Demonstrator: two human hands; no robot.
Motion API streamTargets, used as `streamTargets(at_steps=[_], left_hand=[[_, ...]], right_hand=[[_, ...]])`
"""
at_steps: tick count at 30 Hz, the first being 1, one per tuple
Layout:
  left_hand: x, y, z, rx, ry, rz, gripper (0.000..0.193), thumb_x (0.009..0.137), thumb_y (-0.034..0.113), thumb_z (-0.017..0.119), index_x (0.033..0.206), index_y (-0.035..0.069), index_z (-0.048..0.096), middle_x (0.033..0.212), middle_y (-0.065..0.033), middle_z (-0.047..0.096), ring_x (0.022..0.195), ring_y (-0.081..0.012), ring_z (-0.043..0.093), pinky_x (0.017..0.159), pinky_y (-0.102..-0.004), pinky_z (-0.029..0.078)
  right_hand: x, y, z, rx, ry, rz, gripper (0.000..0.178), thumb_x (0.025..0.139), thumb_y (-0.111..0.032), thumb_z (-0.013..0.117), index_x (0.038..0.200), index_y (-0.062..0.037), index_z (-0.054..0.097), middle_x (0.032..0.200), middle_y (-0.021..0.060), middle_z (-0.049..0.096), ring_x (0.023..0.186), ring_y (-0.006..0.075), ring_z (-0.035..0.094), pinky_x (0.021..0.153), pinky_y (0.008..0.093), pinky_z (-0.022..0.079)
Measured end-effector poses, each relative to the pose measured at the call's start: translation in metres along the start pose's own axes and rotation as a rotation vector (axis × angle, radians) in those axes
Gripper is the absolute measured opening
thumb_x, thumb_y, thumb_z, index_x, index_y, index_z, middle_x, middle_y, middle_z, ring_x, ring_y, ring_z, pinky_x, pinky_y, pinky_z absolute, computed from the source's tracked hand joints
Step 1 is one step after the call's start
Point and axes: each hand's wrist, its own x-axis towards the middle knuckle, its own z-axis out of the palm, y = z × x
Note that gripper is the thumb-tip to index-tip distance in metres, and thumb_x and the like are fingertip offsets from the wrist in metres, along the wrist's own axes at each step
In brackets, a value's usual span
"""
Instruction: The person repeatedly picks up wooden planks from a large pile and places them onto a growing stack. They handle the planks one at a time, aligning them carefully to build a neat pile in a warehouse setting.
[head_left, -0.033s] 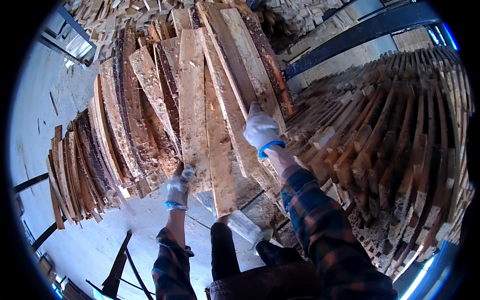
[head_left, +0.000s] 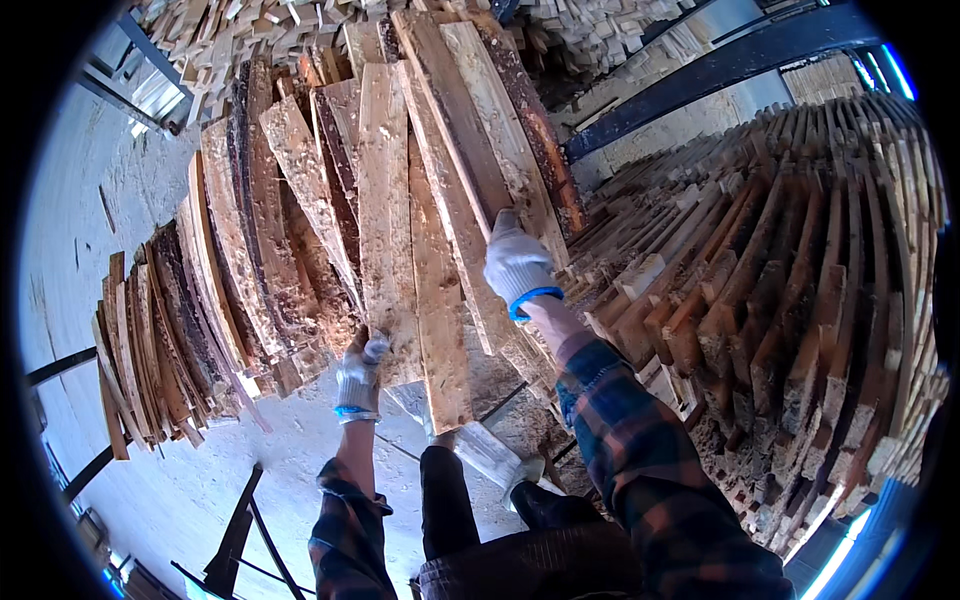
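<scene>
— Where's the plank [head_left: 385,215]?
— Leaning on the slab pile [head_left: 250,260]. Left hand [head_left: 358,375] clasps its bottom end; right hand [head_left: 515,262] lies on a neighbouring board [head_left: 470,130], closed or not, I can't tell.
— The step?
— Probably pulling one free; next needs a steady lift.

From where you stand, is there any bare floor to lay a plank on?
Yes: bare concrete floor left of the leaning slabs, running down past the metal frame. It is crowded ahead, where both hands grip planks, and right, at the stacked boards.
</scene>
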Motion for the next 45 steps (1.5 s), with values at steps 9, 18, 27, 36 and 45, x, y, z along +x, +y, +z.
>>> streamTargets(at_steps=[9, 18, 27, 36, 45], left_hand=[[0.003, -0.012, -0.023, 0.232, 0.053, 0.048, 0.045, 0.093, 0.003, 0.047, 0.137, 0.002, 0.047, 0.1, -0.0012, 0.061, 0.082, -0.0092, 0.057, 0.068, -0.0193, 0.047], [0.013, -0.01, -0.027, 0.354, 0.086, 0.03, 0.037, 0.092, 0.008, 0.055, 0.129, 0.002, 0.052, 0.094, 0.0027, 0.059, 0.077, -0.0084, 0.055, 0.067, -0.0205, 0.048], [0.031, 0.0, 0.005, -0.068, 0.007, -0.148, 0.035, 0.1, 0.017, 0.045, 0.13, 0.001, 0.054, 0.101, 0.0022, 0.064, 0.086, -0.008, 0.062, 0.076, -0.0207, 0.05], [0.009, 0.001, 0.0, 0.619, -0.038, 0.097, 0.054, 0.093, 0.031, 0.061, 0.133, -0.001, 0.049, 0.11, -0.0149, 0.066, 0.095, -0.0221, 0.062, 0.082, -0.0314, 0.05], [0.002, -0.026, -0.01, 0.936, -0.095, 0.433, 0.038, 0.09, 0.026, 0.06, 0.118, 0.001, 0.059, 0.1, -0.0201, 0.067, 0.091, -0.0277, 0.067, 0.073, -0.0355, 0.055]], right_hand=[[-0.012, 0.021, 0.036, 0.159, 0.067, 0.129, 0.109, 0.076, -0.045, 0.076, 0.151, -0.004, 0.008, 0.132, 0.0325, 0.046, 0.115, 0.0384, 0.058, 0.093, 0.0458, 0.05], [-0.033, 0.019, 0.04, 0.165, 0.22, -0.041, 0.05, 0.083, -0.012, 0.058, 0.121, 0.0176, 0.045, 0.092, 0.0215, 0.064, 0.071, 0.0256, 0.067, 0.047, 0.0404, 0.051], [-0.069, 0.037, 0.193, 0.803, 0.625, -0.049, 0.051, 0.089, -0.04, 0.063, 0.118, 0.0015, 0.056, 0.09, 0.0194, 0.064, 0.083, 0.0266, 0.064, 0.071, 0.0414, 0.054], [-0.059, 0.017, 0.131, 1.598, -0.352, 0.054, 0.091, 0.075, -0.061, 0.071, 0.135, 0.0037, 0.048, 0.117, 0.0245, 0.062, 0.111, 0.03, 0.059, 0.098, 0.0385, 0.043], [-0.048, -0.009, 0.143, 1.796, -0.261, 0.052, 0.052, 0.088, -0.038, 0.069, 0.121, 0.0007, 0.06, 0.107, 0.0043, 0.065, 0.097, 0.0124, 0.056, 0.089, 0.0295, 0.044]])
